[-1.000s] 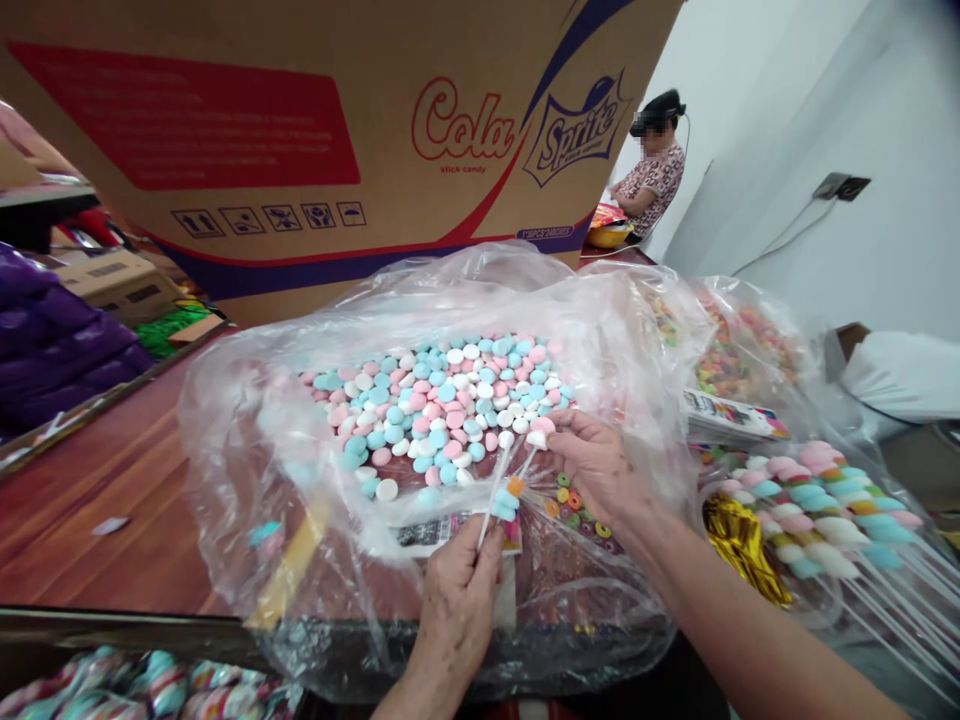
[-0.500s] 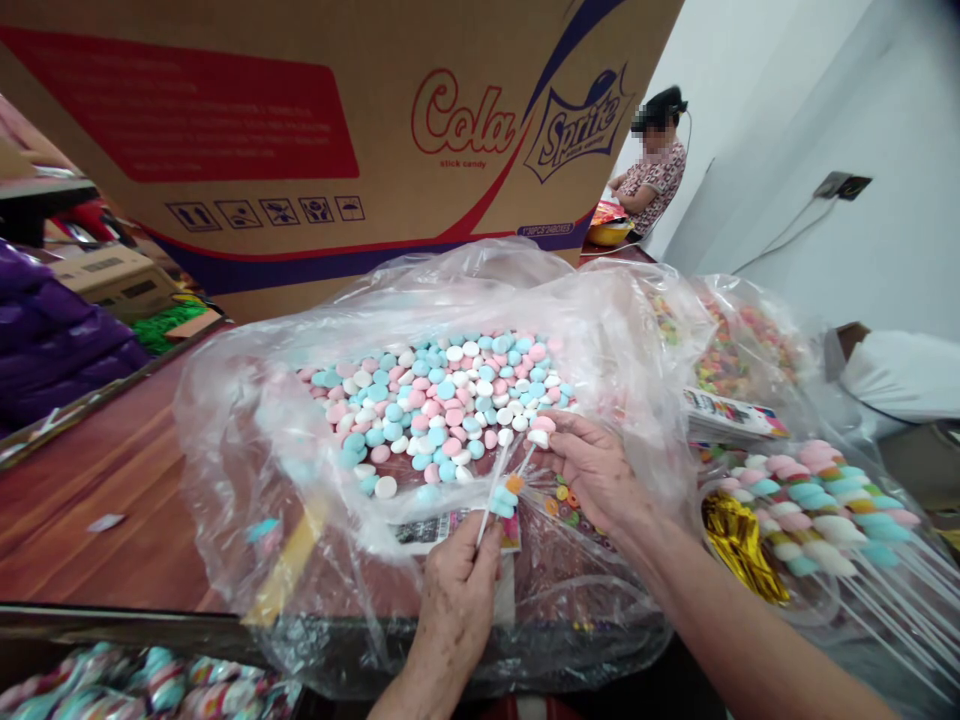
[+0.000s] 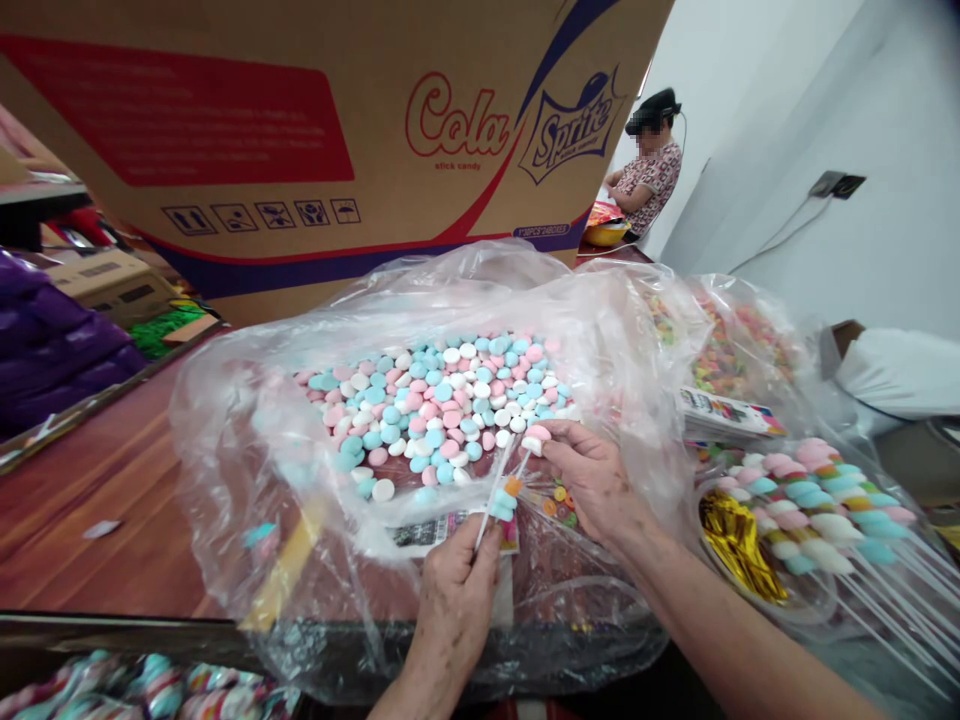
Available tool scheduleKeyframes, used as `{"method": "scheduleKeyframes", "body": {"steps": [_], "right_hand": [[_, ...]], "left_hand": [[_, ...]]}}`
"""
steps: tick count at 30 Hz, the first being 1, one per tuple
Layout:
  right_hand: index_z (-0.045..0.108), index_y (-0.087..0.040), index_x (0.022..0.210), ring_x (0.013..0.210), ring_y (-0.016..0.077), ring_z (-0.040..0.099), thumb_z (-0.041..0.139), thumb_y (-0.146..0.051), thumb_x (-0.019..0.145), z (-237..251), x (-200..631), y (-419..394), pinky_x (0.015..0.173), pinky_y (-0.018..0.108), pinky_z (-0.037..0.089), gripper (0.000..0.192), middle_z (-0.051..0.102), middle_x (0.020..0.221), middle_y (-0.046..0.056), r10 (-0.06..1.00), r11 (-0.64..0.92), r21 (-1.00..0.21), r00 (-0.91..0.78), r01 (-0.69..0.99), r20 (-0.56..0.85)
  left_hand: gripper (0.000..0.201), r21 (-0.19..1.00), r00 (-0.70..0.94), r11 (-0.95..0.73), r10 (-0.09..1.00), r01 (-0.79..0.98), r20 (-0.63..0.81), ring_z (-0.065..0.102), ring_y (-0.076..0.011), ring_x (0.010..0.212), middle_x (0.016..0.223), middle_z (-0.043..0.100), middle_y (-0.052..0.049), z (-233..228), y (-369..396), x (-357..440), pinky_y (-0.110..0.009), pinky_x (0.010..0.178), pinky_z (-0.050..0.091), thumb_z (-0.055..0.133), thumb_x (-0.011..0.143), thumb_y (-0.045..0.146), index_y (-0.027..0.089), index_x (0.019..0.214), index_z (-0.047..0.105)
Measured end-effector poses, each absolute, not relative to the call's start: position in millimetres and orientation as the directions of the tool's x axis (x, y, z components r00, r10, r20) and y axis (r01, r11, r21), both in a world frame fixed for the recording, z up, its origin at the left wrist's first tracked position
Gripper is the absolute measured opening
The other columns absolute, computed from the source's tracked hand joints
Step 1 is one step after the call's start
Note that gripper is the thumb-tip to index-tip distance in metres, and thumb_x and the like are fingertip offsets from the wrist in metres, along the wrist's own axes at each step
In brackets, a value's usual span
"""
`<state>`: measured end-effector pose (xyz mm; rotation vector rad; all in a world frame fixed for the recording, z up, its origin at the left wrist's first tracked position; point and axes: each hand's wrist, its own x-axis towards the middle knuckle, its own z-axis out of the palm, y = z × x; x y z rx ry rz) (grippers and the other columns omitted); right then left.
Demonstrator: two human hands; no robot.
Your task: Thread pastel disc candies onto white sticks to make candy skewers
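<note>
My left hand (image 3: 459, 585) is closed around thin white sticks (image 3: 493, 495). One stick carries light-blue marshmallow-like candy pieces (image 3: 502, 505) with an orange piece (image 3: 514, 485) above them. With thumb and fingertips, my right hand (image 3: 596, 485) pinches a pink-and-white candy piece (image 3: 535, 440) at the upper end of a stick. Just beyond both hands, a heap of pink, blue and white candies (image 3: 442, 410) lies in an opened clear plastic bag (image 3: 225, 400). Small ring-shaped candies (image 3: 559, 503) show partly under my right wrist.
Finished-looking candy skewers (image 3: 832, 510) lie at right beside gold ties (image 3: 739, 555). Behind the bag stands a large cardboard box (image 3: 300, 120). Wrapped candies (image 3: 150, 685) fill a container below the table edge. A person (image 3: 649, 180) sits farther back.
The view has shifted slightly. Both hands keep nearly the same pose, with the pink-and-white candy piece still at the stick's upper end.
</note>
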<state>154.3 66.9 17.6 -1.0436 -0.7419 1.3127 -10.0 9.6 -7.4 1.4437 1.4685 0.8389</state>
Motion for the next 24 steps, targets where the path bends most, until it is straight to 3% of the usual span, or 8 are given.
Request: {"method": "scheduleKeyframes", "body": {"steps": [4,7,9,17,24], "right_hand": [[0.073,-0.024,0.092,0.077,0.0164,0.063,0.068,-0.035,0.080,10,162,65,0.075,0.029,0.051,0.017,0.070,0.083,-0.001,0.989,0.053,-0.995,0.143,-0.083,0.040],[0.073,-0.026,0.096,0.076,0.0163,0.061,0.063,-0.033,0.084,6,169,65,0.073,0.027,0.048,0.017,0.070,0.085,-0.002,0.979,0.147,-0.963,0.108,0.226,0.175],[0.073,-0.027,0.098,0.075,0.0166,0.061,0.062,-0.030,0.084,4,173,65,0.072,0.027,0.048,0.018,0.070,0.085,-0.002,0.977,0.166,-0.927,0.073,0.336,0.201],[0.071,-0.027,0.105,0.074,0.0172,0.062,0.051,-0.030,0.091,16,176,61,0.071,0.027,0.047,0.025,0.071,0.087,-0.001,0.971,0.219,-0.833,-0.031,0.507,0.237],[0.072,-0.026,0.109,0.084,0.0186,0.066,0.050,-0.029,0.093,19,181,63,0.077,0.027,0.048,0.027,0.074,0.096,0.001,0.953,0.295,-0.831,-0.087,0.472,0.289]], "left_hand": [[0.033,0.924,0.062,0.092,0.990,0.370,-0.124,0.041,-0.0144,0.053,0.052,0.041,0.006,-5,10,-10,-0.024,0.055,0.032,0.049,0.088,0.043,0.020,0.066,0.057],[0.034,0.927,0.056,0.098,0.990,0.361,-0.126,0.040,-0.0143,0.053,0.052,0.040,0.006,-4,9,-9,-0.023,0.053,0.030,0.050,0.088,0.043,0.020,0.064,0.056],[0.034,0.929,0.059,0.104,0.989,0.354,-0.134,0.039,-0.0143,0.052,0.052,0.040,0.006,-3,8,-9,-0.024,0.052,0.029,0.050,0.088,0.044,0.020,0.065,0.056],[0.035,0.935,0.054,0.111,0.989,0.337,-0.137,0.037,-0.0136,0.053,0.053,0.039,0.006,-6,8,-10,-0.024,0.052,0.029,0.050,0.088,0.044,0.019,0.065,0.057],[0.034,0.936,0.060,0.119,0.987,0.332,-0.147,0.036,-0.0136,0.052,0.053,0.038,0.007,-7,7,-10,-0.024,0.053,0.028,0.050,0.089,0.044,0.018,0.070,0.062]]}}
